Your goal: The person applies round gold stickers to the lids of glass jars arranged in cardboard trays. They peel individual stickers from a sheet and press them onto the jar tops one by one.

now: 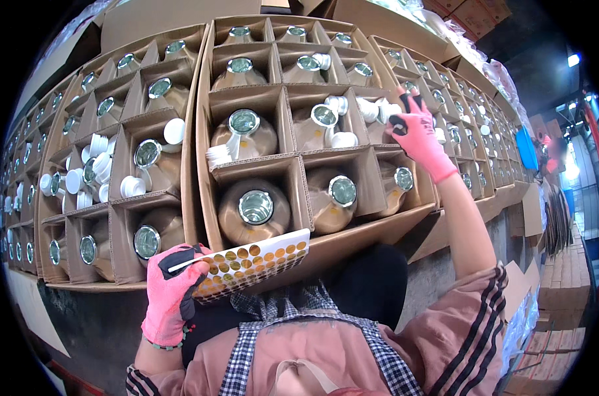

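My left hand (169,290), in a pink glove with dark grip patches, is closed on the edge of a white sheet of round gold stickers (256,259). The sheet tilts over the near edge of the middle cardboard box (352,239). My right hand (423,140), gloved alike, is over that box's right column. Its thumb and forefinger are bent together in a pinch, while other fingers stretch out; anything between them is too small to make out. White plastic caps (372,109) lie just left of it. A clear glass jar (256,208) stands in the compartment nearest the sheet.
Divided boxes of glass jars stand close on both sides, such as the left box (118,204) and right box (468,155). Cardboard dividers (299,195) rise between the jars. Loose white caps (95,165) lie among the necks. Flattened cardboard (558,214) stacks at the right.
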A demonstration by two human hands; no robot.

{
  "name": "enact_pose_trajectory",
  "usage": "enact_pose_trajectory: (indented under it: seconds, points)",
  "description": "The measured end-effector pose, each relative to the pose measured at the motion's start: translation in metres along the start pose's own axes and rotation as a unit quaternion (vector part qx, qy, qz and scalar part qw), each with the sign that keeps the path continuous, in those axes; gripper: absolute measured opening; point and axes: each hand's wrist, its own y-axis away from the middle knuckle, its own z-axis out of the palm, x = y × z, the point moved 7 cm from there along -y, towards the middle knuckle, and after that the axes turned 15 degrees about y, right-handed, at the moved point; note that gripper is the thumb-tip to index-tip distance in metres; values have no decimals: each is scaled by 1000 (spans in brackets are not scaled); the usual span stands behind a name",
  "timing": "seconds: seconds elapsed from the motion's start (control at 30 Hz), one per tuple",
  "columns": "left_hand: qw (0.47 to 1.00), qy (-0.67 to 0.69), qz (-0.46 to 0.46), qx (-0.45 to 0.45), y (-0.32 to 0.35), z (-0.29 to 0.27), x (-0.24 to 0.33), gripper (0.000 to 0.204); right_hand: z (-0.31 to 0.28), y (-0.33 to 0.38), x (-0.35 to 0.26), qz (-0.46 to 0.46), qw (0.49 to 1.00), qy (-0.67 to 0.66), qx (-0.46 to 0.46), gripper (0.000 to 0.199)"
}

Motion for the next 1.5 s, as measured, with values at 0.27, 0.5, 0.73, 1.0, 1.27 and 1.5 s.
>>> enact_pose_trajectory:
  seconds: [0.27,0.5,0.73,1.0,1.27,1.5]
  points:
    - [999,-27,11,15,-3,0,1,14,56,-17,-10,-147,966,137,-160,15]
    - [1000,-5,-7,30,-1,-3,-1,22,68,-22,-17,-182,955,182,-148,16]
    - [1000,-1,-12,-7,-4,1,-2,20,61,-19,-14,-197,958,189,-91,16]
    - [1000,-4,-5,-1,-2,7,5,16,14,-17,-13,-112,987,78,83,16]
    - [1000,-6,-26,-15,0,3,2,16,-139,38,-176,-223,938,-265,-4,33]
    - [998,-35,-6,-58,0,10,8,13,-106,39,-232,-256,904,-330,-87,20]
